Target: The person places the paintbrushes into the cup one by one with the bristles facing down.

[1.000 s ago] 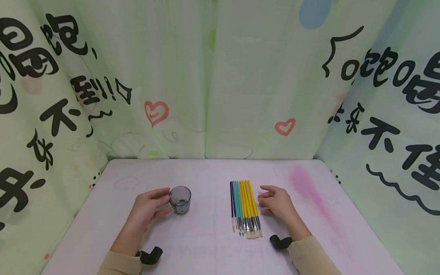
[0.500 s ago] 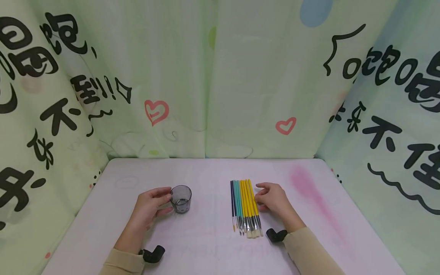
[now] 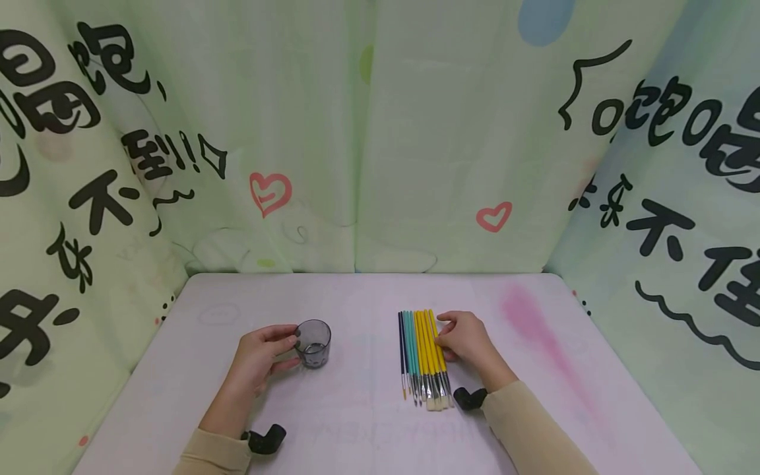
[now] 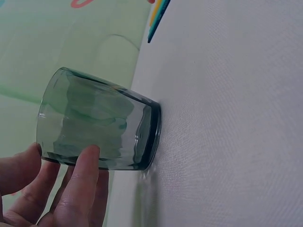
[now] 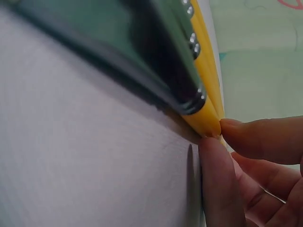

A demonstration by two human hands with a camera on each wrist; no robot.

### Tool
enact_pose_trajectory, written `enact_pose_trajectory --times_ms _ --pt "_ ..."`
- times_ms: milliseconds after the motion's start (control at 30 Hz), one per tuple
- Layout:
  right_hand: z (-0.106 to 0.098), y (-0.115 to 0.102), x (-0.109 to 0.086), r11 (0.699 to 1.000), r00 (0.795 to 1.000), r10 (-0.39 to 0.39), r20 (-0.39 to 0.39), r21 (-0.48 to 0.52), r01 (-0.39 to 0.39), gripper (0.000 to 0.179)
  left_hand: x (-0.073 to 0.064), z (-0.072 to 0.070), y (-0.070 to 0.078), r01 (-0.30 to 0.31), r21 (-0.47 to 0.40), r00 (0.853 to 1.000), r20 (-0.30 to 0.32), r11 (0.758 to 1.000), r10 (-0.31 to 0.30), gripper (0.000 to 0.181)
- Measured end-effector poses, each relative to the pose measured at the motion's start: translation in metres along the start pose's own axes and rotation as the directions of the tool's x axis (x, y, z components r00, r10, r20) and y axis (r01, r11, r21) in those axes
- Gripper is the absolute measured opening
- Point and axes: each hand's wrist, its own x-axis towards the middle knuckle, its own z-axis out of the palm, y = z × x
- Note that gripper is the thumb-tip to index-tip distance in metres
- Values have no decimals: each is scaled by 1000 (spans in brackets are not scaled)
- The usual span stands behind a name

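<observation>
A grey see-through glass (image 3: 312, 346) stands upright on the table, left of the middle. Around its left side my left hand (image 3: 261, 359) holds it lightly, thumb and fingertips at the rim and wall; in the left wrist view one fingertip lies across the glass (image 4: 94, 118). Paintbrushes (image 3: 418, 356) lie in a flat row, dark blue, teal and yellow, bristles toward me. At the right end of that row, my right hand (image 3: 469, 336) pinches a yellow paintbrush (image 5: 207, 122) by its handle between thumb and forefinger, close over the table.
The pale table (image 3: 350, 429) has a pink smear (image 3: 534, 330) at the right. Light green curtains (image 3: 445, 145) with black lettering hang along its back and both sides. A black wrist-worn device (image 3: 267, 440) sits on the left wrist, another black device (image 3: 470, 398) on the right.
My right hand has moved left to the row and now pinches the outermost yellow paintbrush. The left hand has stayed at the glass, barely shifting.
</observation>
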Motion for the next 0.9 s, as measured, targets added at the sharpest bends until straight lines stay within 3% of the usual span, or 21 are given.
enact_pose_trajectory --times_ms 667,900 --pt "5 -8 8 989 997 72 -25 -130 -74 53 0 -1 -1 6 -5 1000 2 1000 -6 38" --pt "4 -10 8 991 996 90 -10 -104 -90 50 1 -1 -2 6 -6 1000 -1 1000 -6 38"
